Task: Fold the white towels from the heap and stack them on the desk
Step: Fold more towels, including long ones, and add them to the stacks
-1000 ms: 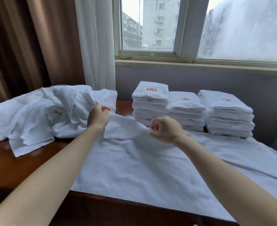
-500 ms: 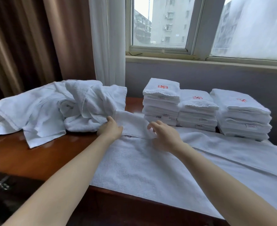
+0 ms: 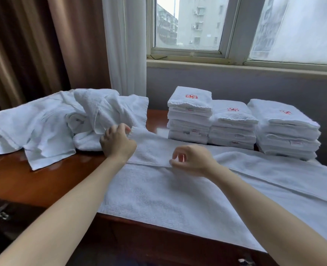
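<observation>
A small white towel (image 3: 155, 148) lies flat on a larger white towel (image 3: 178, 198) spread over the wooden desk (image 3: 43, 179). My left hand (image 3: 118, 144) pinches the small towel's far left corner, right beside the heap of crumpled white towels (image 3: 49, 127). With curled fingers, my right hand (image 3: 194, 160) pinches the small towel's near edge. Three stacks of folded white towels with red logos (image 3: 189, 116) (image 3: 232, 125) (image 3: 287, 129) stand along the back of the desk under the window.
Brown curtains (image 3: 34, 45) and a white sheer curtain (image 3: 126, 45) hang behind the heap. The grey wall and window sill (image 3: 235, 64) close off the back. A dark drawer with a metal handle (image 3: 2, 214) sits below the desk's front left edge.
A towel pulled from the heap was held up between both hands, then laid flat on the spread towel. Both hands now sit at its corner and near edge.
</observation>
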A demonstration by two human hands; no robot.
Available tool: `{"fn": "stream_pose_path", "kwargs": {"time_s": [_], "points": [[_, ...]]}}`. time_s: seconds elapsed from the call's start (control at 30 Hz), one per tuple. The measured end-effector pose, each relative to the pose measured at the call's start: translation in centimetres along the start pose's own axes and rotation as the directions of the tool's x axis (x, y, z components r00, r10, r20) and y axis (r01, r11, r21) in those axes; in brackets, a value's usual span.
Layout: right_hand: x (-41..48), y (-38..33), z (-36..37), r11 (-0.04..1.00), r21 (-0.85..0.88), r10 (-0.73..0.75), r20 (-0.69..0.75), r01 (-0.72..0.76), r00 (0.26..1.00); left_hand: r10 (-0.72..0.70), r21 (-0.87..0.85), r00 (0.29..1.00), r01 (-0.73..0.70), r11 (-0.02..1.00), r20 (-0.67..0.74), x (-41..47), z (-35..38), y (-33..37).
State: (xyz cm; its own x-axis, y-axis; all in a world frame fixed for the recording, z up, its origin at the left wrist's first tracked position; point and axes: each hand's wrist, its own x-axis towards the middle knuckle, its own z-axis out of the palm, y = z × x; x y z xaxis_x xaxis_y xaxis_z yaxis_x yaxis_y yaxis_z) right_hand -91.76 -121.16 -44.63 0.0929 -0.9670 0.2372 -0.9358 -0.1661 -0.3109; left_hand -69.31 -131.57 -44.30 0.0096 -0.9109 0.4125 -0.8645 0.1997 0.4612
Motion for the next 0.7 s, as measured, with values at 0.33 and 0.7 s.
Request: {"fn": "stream_pose_path", "kwargs": {"time_s": [0.33,0.7], "points": [[-3.7,4.6,-1.9,0.996,0.053,0.089,-0.338,-0.076,0.937,0.468,-0.326,0.842,-0.378,0.867,0.267,-3.9,4.2,6.8],[-9.4,9.4,-3.6,0.944,0.005,0.325,-0.177,-0.329,0.929,0.525,-0.379,0.809,-0.413,0.828,0.264,-9.0,7.4,10.9]]}}
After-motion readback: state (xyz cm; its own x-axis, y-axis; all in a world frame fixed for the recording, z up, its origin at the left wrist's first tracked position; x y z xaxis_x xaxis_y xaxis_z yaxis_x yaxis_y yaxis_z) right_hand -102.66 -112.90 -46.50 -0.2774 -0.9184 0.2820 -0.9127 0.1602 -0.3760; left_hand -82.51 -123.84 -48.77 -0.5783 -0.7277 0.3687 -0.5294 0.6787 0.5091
